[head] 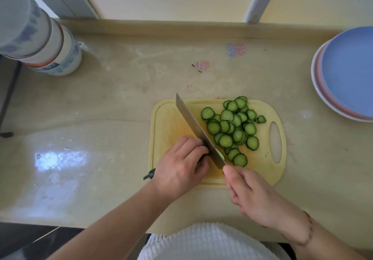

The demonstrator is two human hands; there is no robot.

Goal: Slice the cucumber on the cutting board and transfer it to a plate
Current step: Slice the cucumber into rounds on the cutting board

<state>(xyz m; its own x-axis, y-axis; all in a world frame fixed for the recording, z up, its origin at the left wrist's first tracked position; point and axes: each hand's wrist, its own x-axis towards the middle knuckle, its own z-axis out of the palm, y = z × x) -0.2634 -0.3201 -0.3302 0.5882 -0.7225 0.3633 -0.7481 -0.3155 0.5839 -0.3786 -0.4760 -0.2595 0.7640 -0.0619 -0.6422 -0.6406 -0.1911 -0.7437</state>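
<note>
A yellow cutting board [268, 171] lies on the counter with several green cucumber slices [232, 124] piled on its right half. My left hand [181, 165] curls over the remaining cucumber stub, whose dark stem end [149, 174] pokes out past the board's left edge. My right hand [252, 197] grips the handle of a cleaver [193, 122], its blade standing edge-down on the board right beside my left fingers. A fresh slice [220, 154] clings to the blade. The handle is hidden in my hand.
A stack of plates [347, 74], blue on top, sits at the counter's right edge. A tall stack of blue-patterned bowls [50, 44] stands at the far left. A low ledge runs along the counter's back. Bare counter lies left of the board.
</note>
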